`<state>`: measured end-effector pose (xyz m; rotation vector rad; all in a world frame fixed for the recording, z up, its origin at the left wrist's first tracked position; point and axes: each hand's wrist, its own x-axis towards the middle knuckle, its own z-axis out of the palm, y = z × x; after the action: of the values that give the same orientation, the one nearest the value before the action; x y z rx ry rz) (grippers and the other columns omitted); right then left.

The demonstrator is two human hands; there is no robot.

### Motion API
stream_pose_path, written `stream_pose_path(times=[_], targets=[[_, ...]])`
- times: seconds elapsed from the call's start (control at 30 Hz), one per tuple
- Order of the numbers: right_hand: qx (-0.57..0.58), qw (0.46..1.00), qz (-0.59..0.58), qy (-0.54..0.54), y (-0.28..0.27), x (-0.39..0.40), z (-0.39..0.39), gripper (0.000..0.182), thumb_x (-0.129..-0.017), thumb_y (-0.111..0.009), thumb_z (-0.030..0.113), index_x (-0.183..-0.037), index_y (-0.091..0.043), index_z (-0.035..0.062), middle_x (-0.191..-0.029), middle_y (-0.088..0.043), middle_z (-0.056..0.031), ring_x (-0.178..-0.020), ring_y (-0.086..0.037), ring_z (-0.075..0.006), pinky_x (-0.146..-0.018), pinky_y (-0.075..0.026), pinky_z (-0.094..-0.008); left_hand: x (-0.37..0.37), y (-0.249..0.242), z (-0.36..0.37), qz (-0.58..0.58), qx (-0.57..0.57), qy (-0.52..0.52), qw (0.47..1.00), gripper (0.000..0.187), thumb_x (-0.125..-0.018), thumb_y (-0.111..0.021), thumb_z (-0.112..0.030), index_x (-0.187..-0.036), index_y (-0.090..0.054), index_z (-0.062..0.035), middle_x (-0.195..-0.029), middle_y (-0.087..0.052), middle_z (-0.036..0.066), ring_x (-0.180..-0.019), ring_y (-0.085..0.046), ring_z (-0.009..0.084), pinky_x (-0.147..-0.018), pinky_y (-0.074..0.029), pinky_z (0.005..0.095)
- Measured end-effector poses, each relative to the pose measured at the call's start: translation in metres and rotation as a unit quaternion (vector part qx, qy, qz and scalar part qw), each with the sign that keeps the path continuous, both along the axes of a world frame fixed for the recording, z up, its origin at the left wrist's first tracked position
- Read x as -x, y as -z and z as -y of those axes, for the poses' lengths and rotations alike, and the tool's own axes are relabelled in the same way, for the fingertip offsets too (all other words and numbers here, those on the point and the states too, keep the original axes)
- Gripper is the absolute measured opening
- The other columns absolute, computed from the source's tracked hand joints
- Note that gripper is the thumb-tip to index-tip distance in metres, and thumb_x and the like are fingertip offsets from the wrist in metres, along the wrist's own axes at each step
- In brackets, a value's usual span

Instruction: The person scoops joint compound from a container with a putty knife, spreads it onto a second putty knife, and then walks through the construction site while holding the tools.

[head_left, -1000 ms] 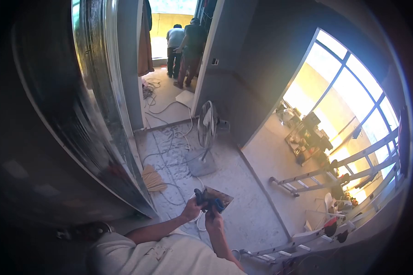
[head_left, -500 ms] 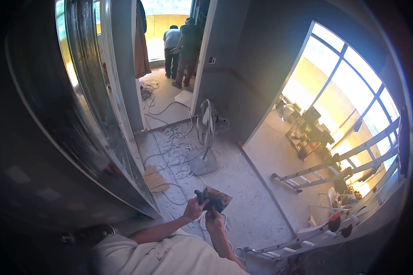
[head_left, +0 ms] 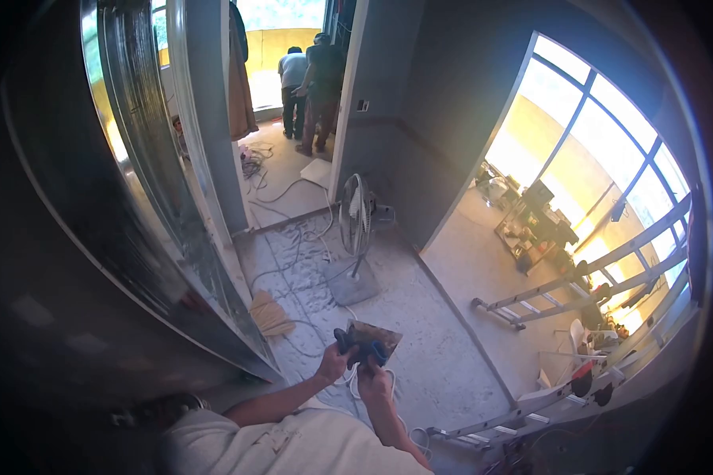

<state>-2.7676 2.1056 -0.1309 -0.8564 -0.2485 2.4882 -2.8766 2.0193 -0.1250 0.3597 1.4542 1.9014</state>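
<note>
My left hand (head_left: 337, 361) is closed on the dark handle end of a tool with a flat, stained plate (head_left: 382, 339). Beside it, my right hand (head_left: 373, 378) is closed around the blue part of the same tool (head_left: 378, 351). Both hands hold it out in front of my body, above the dusty floor. The plate points away to the upper right. Fine detail of the tool is too small to make out.
A standing fan (head_left: 356, 218) is ahead, with cables (head_left: 299, 257) trailing over the floor. Fanned brown sheets (head_left: 270, 313) lie left. Ladders (head_left: 547, 305) stand right. Two people (head_left: 318, 87) bend beyond the doorway. A glossy panel (head_left: 146, 174) runs along the left.
The view has shifted slightly. Both hands still hold the tool, whose plate is turned a little and shows more of its face.
</note>
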Motion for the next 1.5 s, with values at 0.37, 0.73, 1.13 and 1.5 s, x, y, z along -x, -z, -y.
stream_pose_path(times=[0.37, 0.73, 1.13, 1.5], targets=[[-0.002, 0.998, 0.063, -0.008, 0.024, 0.0, 0.004, 0.021, -0.089, -0.069, 0.008, -0.109, -0.063, 0.0106, -0.101, -0.068, -0.0007, -0.086, -0.061, -0.0134, -0.07, -0.046, -0.0267, 0.012, -0.034, 0.006, -0.116, 0.206, 0.055, 0.97, 0.035, -0.099, -0.059, -0.029, -0.099, -0.065, 0.0054, -0.078, -0.07, 0.013, -0.074, -0.069, 0.0168, -0.064, -0.054, 0.0311], [-0.09, 0.993, 0.072, 0.016, -0.022, -0.003, -0.004, 0.015, -0.092, -0.068, 0.012, -0.105, -0.06, 0.0102, -0.086, -0.062, 0.0022, -0.072, -0.056, -0.0089, -0.059, -0.043, -0.0236, 0.008, -0.034, 0.003, -0.146, 0.158, 0.087, 0.973, 0.024, -0.095, -0.063, -0.02, -0.103, -0.065, 0.0027, -0.078, -0.07, 0.012, -0.069, -0.067, 0.014, -0.06, -0.052, 0.0341], [-0.069, 0.995, 0.065, 0.041, -0.005, 0.008, -0.006, 0.014, -0.094, -0.062, 0.008, -0.107, -0.06, 0.0025, -0.096, -0.064, -0.0046, -0.082, -0.058, -0.0159, -0.074, -0.046, -0.0313, 0.013, -0.008, 0.004, -0.071, 0.03, 0.038, 0.996, 0.027, -0.1, -0.059, -0.024, -0.1, -0.066, 0.0022, -0.077, -0.069, 0.006, -0.066, -0.063, 0.0113, -0.059, -0.051, 0.0299], [-0.106, 0.986, 0.131, 0.014, -0.032, 0.017, -0.002, 0.014, -0.091, -0.069, 0.012, -0.099, -0.061, 0.0036, -0.082, -0.062, -0.0024, -0.067, -0.055, -0.0125, -0.057, -0.044, -0.0278, 0.006, -0.033, 0.0, -0.116, 0.153, 0.002, 0.981, 0.036, -0.1, -0.058, -0.032, -0.096, -0.065, 0.003, -0.079, -0.07, 0.014, -0.073, -0.068, 0.0181, -0.064, -0.052, 0.0339]])
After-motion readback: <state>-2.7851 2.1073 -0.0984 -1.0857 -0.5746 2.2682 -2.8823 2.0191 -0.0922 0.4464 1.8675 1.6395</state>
